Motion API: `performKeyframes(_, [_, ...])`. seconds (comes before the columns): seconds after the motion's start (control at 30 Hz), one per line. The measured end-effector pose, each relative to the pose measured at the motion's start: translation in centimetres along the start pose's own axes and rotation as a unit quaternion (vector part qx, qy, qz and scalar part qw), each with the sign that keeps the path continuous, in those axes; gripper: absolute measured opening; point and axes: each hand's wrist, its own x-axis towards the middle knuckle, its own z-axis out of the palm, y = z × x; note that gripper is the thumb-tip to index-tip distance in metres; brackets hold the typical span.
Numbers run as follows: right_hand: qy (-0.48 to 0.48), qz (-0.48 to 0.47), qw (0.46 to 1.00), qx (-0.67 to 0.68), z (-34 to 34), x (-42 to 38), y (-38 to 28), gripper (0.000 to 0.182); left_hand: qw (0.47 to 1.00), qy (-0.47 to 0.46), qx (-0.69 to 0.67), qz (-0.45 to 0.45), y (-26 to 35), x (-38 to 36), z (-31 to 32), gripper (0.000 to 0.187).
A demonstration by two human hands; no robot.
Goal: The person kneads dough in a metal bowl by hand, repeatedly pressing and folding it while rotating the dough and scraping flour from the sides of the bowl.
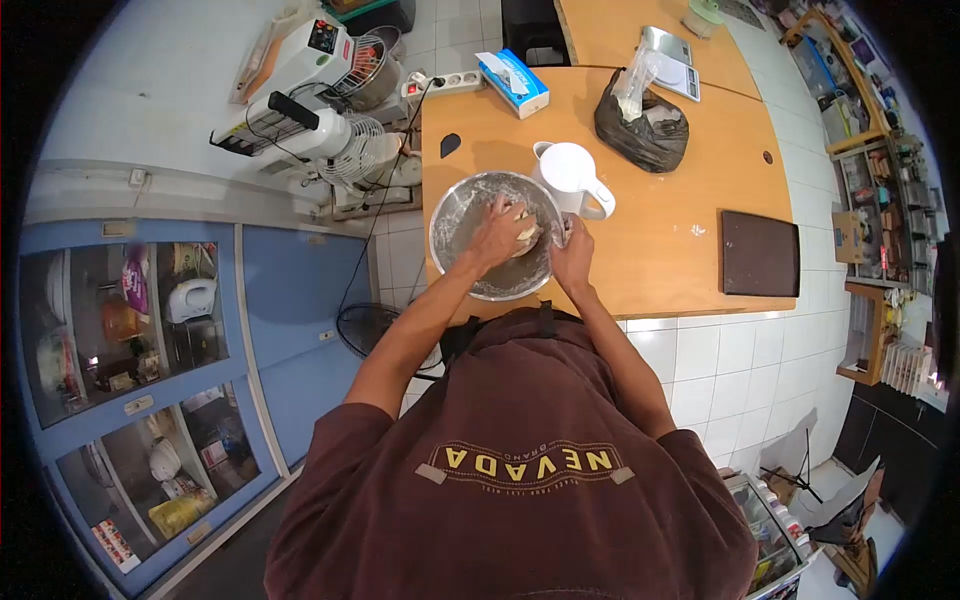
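A large metal mixing bowl stands at the near edge of the wooden table, its inner wall smeared with flour. Down inside it, my left hand is closed on a pale lump of dough, with some dough stuck about the fingers. My right hand grips the bowl's right rim. Just behind that hand stands a white pitcher with its lid on and its handle pointing right. The underside of the dough is hidden by my left hand.
On the table are a dark tray, a black plastic bag, a digital scale and a tissue box. A power strip lies at its back left edge. A mixer, a fan and blue cabinets stand left.
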Motion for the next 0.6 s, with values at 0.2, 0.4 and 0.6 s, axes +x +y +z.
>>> performKeyframes(0.2, [-0.020,-0.003,1.000,-0.009,0.0,-0.6,0.2,0.042,0.989,0.044,-0.042,-0.133,1.8,-0.7,-2.0,0.050])
performKeyframes(0.4, [-0.045,-0.016,0.999,-0.009,0.1,-1.0,-0.2,0.047,0.976,0.055,-0.058,-0.201,3.8,-4.3,-4.1,0.075])
performKeyframes(0.6, [-0.052,-0.017,0.999,0.002,0.3,-0.9,-0.3,0.046,0.999,0.019,-0.014,-0.029,2.3,-5.8,-5.4,0.081])
